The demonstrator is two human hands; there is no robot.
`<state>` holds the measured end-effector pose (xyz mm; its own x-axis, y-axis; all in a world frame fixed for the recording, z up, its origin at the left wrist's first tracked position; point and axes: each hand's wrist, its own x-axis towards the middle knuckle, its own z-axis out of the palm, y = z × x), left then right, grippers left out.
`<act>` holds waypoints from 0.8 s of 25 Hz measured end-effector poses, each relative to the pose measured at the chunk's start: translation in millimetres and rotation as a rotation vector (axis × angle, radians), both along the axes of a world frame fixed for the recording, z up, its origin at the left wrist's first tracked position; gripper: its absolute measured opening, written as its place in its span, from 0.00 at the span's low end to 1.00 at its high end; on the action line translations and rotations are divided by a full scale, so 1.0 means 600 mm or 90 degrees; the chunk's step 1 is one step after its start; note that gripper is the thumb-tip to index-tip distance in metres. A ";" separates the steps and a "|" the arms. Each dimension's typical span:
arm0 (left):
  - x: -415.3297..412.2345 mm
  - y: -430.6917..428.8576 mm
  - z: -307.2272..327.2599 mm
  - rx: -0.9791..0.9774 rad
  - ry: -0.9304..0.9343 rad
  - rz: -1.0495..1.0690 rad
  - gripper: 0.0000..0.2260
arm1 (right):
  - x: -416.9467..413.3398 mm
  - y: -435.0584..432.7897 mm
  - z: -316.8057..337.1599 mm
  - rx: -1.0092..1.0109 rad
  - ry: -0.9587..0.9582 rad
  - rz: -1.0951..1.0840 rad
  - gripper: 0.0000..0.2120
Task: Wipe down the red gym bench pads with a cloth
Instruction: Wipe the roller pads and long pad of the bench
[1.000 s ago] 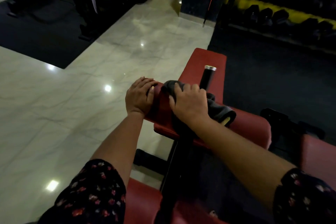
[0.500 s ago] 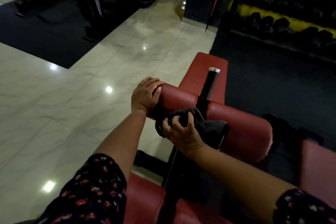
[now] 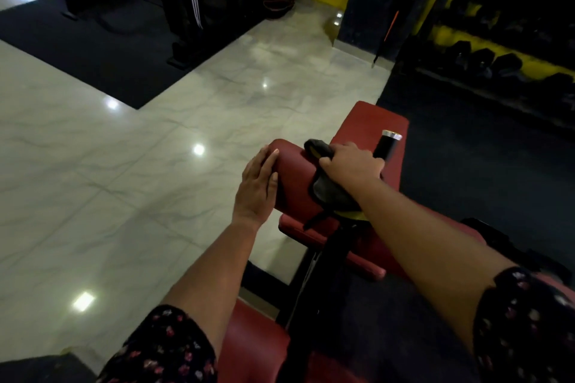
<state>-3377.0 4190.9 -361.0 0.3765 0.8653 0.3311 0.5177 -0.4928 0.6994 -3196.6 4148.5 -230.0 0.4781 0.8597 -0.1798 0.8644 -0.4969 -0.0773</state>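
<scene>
A red roller pad [image 3: 294,177] lies crosswise in the middle of the view, with a flat red bench pad [image 3: 370,124] beyond it. My right hand [image 3: 350,165] presses a dark grey cloth with a yellow edge [image 3: 326,193] onto the top of the roller pad; the cloth drapes down the pad's near face. My left hand [image 3: 258,183] lies flat with fingers together against the roller's left end, holding nothing. A black post with a silver cap [image 3: 389,143] rises just right of my right hand. More red padding [image 3: 249,348] shows near my body at the bottom.
Polished marble floor [image 3: 124,196] spreads to the left. Black rubber mats and dark machine frames [image 3: 186,9] stand at the back left. A rack of dark dumbbells on yellow shelves [image 3: 497,56] runs along the right. The bench's black frame [image 3: 326,258] drops below the roller pad.
My right hand has carried the cloth from the roller pad's near face back up onto its top. My left hand has flattened against the pad's left end.
</scene>
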 end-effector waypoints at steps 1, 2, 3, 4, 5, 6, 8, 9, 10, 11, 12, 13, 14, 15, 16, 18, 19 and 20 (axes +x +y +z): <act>-0.001 -0.001 -0.001 -0.005 -0.006 0.004 0.24 | -0.003 0.004 -0.003 -0.014 -0.036 0.040 0.22; -0.003 -0.001 -0.002 -0.008 -0.013 0.005 0.24 | -0.007 0.002 -0.007 -0.007 -0.086 0.094 0.22; -0.003 -0.002 -0.001 -0.011 -0.019 0.003 0.24 | -0.010 -0.006 -0.011 0.016 -0.137 0.152 0.24; -0.004 -0.005 -0.001 -0.015 -0.023 0.004 0.24 | -0.010 -0.018 -0.016 0.044 -0.178 0.204 0.26; -0.006 -0.011 0.000 -0.022 -0.013 0.007 0.24 | -0.007 -0.032 -0.019 0.061 -0.207 0.247 0.28; -0.009 -0.020 0.002 -0.031 0.014 0.011 0.25 | -0.003 -0.044 -0.024 0.064 -0.228 0.281 0.31; -0.025 -0.044 0.001 -0.039 0.114 0.001 0.29 | 0.002 -0.062 -0.034 0.061 -0.277 0.344 0.34; -0.040 -0.058 -0.001 -0.035 0.176 -0.008 0.31 | 0.002 -0.067 -0.038 0.070 -0.307 0.390 0.34; -0.060 -0.073 -0.005 -0.022 0.244 -0.023 0.32 | 0.002 -0.070 -0.041 0.081 -0.334 0.450 0.35; -0.081 -0.090 -0.008 -0.007 0.310 -0.047 0.32 | 0.004 -0.072 -0.045 0.092 -0.362 0.524 0.34; -0.104 -0.109 -0.010 0.004 0.360 -0.074 0.32 | 0.005 -0.073 -0.048 0.098 -0.384 0.600 0.34; -0.127 -0.127 -0.009 0.017 0.387 -0.099 0.32 | 0.007 -0.070 -0.047 0.089 -0.391 0.652 0.33; -0.149 -0.143 -0.006 0.034 0.395 -0.120 0.31 | 0.007 -0.063 -0.041 0.065 -0.379 0.664 0.33; -0.171 -0.161 0.002 0.054 0.397 -0.135 0.29 | 0.004 -0.054 -0.032 0.038 -0.351 0.639 0.32; -0.193 -0.177 0.012 0.068 0.402 -0.143 0.28 | 0.000 -0.044 -0.024 0.023 -0.319 0.590 0.31; -0.235 -0.213 0.031 0.046 0.416 -0.130 0.28 | -0.011 -0.027 -0.017 0.028 -0.257 0.473 0.30; -0.249 -0.231 0.038 0.025 0.428 -0.100 0.28 | -0.015 -0.017 -0.018 0.035 -0.219 0.410 0.29; -0.255 -0.252 0.042 0.023 0.442 -0.052 0.29 | -0.017 -0.005 -0.018 0.038 -0.170 0.347 0.29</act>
<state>-3530.0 4039.5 -335.7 0.5745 0.8183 0.0183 0.7993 -0.5657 0.2025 -3206.8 4145.4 -240.9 -0.0111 0.9982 -0.0583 0.9864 0.0205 0.1631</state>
